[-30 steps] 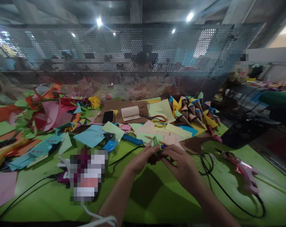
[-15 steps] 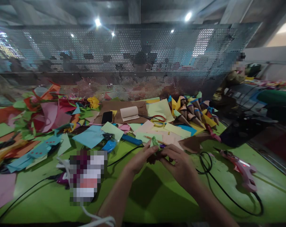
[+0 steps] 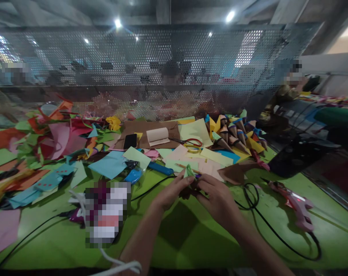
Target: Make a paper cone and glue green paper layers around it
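My left hand and my right hand meet over the front middle of the green table, fingers closed. Between them is a small folded piece of green paper, its pleated tip pointing up past the left thumb. A bit of purple shows by the right fingertips; the lower part of the piece is hidden by my fingers. Just behind the hands lie a pencil and sheets of pale pink paper. To the right, a pink glue gun lies on the table with its cord looping toward me.
Brown paper cones crowd the back right. Scissors, a phone and coloured paper scraps cover the back and left. A blurred-out object with cables sits front left. A perforated metal screen stands behind; a person is at far right.
Both hands stay in nearly the same place, still closed around the green paper. The right fingers shift slightly against it. The view has tilted a little.
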